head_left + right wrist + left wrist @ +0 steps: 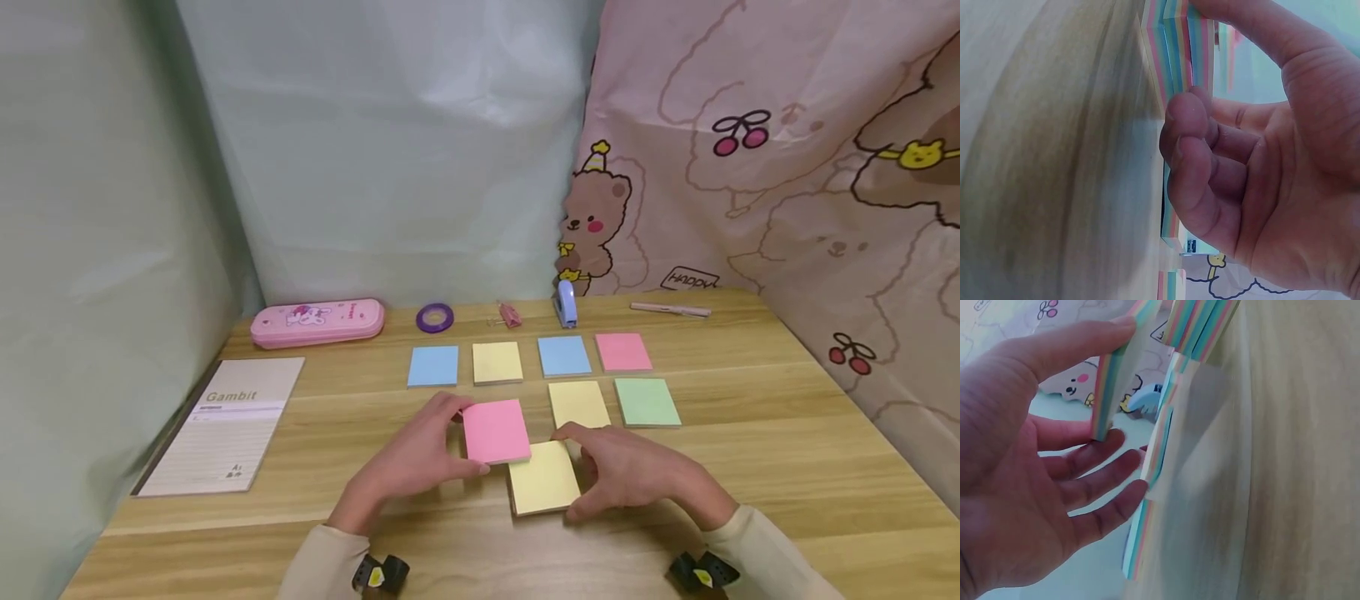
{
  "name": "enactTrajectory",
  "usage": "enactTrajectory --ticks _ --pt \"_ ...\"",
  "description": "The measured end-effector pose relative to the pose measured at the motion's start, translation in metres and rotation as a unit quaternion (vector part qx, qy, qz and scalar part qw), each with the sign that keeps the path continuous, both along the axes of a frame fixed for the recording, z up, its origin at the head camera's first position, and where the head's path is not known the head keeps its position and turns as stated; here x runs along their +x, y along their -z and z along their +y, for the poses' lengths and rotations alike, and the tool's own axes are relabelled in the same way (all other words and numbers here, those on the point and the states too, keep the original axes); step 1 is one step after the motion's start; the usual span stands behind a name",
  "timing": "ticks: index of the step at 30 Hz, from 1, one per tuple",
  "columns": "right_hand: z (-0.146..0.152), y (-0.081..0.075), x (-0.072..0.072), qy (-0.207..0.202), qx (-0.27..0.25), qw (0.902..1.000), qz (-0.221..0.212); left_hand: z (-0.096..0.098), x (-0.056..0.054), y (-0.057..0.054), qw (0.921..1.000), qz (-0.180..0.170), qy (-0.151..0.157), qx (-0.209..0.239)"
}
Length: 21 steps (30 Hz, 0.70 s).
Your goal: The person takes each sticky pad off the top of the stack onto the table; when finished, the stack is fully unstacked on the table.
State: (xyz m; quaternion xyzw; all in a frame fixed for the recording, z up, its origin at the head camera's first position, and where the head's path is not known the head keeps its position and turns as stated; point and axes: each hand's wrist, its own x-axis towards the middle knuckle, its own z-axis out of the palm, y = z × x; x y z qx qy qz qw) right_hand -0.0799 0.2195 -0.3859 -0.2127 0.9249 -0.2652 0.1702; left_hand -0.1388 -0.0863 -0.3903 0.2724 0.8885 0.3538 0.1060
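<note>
My left hand [416,457] pinches a pink-topped sticky note pad [497,432] between thumb and fingers, holding it above the table. In the left wrist view that pad [1110,394] is edge-on, its sides striped in several colours. On the right, my right hand [633,471] grips a stack of sticky note pads [545,479] with yellow on top, thumb at the near side and fingertips at the far side. The right wrist view shows the stack [1175,47] as pads lying one on another. The raised pad overlaps the stack's far left corner in the head view.
Behind the hands lie more pads: blue [433,367], yellow [497,363], blue [564,357], pink [623,352], yellow [579,404] and green [647,402]. Farther back are a pencil case [318,323], purple tape [435,317], clips [509,315], a stapler [566,304] and a pen [670,309]. A notebook [221,425] lies left.
</note>
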Motion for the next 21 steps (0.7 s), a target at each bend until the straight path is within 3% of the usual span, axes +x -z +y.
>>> enactTrajectory --ticks 7,14,21 --pt "0.001 0.0 -0.001 -0.001 0.0 1.0 0.0 0.003 -0.014 0.005 0.9991 -0.013 -0.027 0.032" --pt "0.001 0.0 -0.001 0.0 -0.003 1.0 -0.006 0.009 -0.03 0.012 0.9988 -0.017 -0.042 0.018" --pt "0.001 0.0 0.0 0.001 -0.008 0.9999 -0.01 0.015 -0.039 0.02 0.9994 -0.021 -0.027 -0.001"
